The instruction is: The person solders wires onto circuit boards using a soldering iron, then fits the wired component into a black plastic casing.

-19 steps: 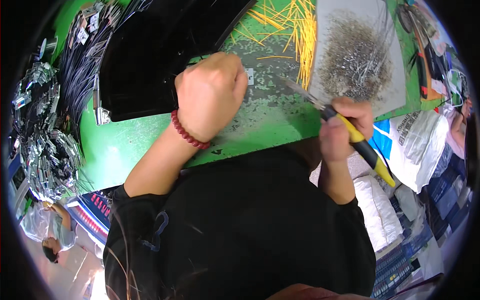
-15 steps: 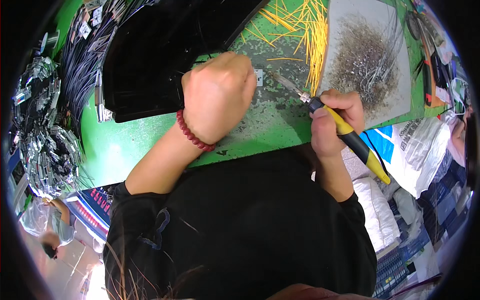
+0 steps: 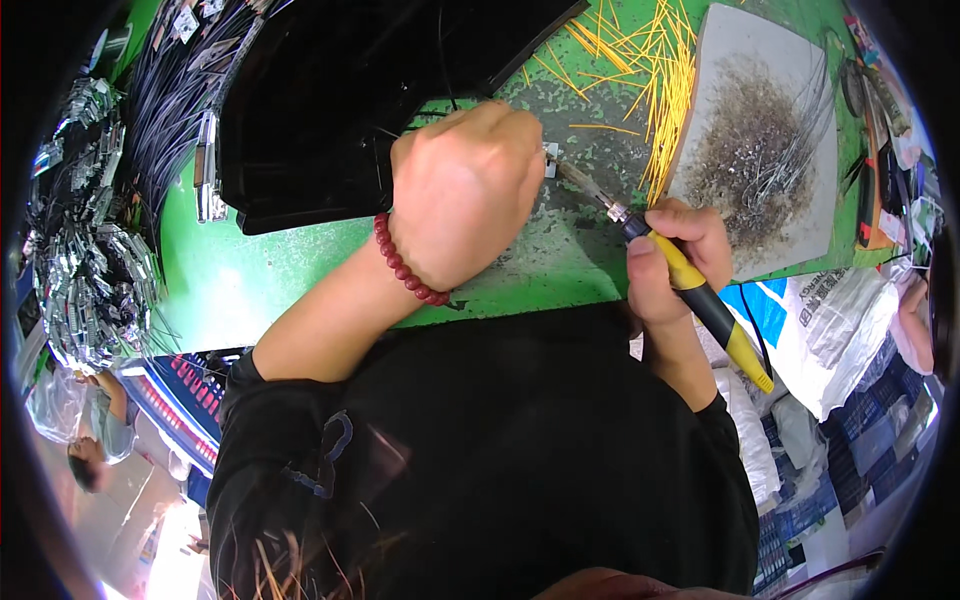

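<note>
— Now, how is the small metal piece (image 3: 551, 160) kept steady?
— It is pinned on the green tabletop (image 3: 300, 280) under the left hand (image 3: 465, 195), fingers curled shut over it.
— And the soldering iron (image 3: 690, 290)?
— It is pinched pen-like by the right hand (image 3: 675, 260); the tip should be touched lightly, just beside the left fingertips.

The right hand (image 3: 672, 262) grips a yellow-handled soldering iron (image 3: 690, 290) beside the fisted left hand (image 3: 465, 190) on the green table (image 3: 260, 280).
</note>
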Demonstrator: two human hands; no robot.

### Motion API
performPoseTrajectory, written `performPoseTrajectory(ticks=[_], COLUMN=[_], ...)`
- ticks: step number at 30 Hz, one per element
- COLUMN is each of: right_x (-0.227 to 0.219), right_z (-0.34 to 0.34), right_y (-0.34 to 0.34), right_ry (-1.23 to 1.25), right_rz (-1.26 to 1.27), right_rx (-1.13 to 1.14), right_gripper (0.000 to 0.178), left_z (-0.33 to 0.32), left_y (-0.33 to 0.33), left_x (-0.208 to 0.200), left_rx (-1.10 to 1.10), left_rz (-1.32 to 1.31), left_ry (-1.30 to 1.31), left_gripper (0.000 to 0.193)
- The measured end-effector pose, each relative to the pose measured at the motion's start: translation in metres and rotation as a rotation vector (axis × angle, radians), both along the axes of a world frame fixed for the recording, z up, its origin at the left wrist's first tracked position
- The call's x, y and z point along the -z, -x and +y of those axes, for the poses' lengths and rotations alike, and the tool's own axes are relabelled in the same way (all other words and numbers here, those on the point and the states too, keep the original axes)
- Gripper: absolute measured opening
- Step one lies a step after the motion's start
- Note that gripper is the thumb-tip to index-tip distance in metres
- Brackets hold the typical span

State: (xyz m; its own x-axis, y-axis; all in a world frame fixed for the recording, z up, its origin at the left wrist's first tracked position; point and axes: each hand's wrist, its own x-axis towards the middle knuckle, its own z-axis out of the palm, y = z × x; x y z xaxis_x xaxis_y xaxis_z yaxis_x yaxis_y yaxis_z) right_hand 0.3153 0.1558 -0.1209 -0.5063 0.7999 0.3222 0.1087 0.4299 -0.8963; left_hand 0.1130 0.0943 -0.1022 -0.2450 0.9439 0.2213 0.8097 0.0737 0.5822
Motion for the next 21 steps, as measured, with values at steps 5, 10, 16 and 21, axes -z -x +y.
performPoseTrajectory(ticks=[5,10,16,21], right_x=[0.003,0.004,0.006,0.007], right_z=[0.000,-0.004,-0.004,-0.004], right_y=[0.000,-0.001,0.001,-0.001], right_ry=[-0.049,0.095,0.080,0.103], right_rz=[0.051,0.118,0.169,0.194], right_rx=[-0.002,0.021,0.018,0.025], right_gripper=[0.023,0.021,0.019,0.019], left_z=[0.000,-0.001,-0.003,-0.004], left_y=[-0.001,0.001,0.002,0.000], left_x=[-0.001,-0.002,-0.007,-0.011], left_rx=[0.004,0.033,0.043,0.029], left_rz=[-0.005,0.018,0.055,0.154], left_ry=[-0.005,0.016,0.052,0.071], left_gripper=[0.012,0.011,0.007,0.007])
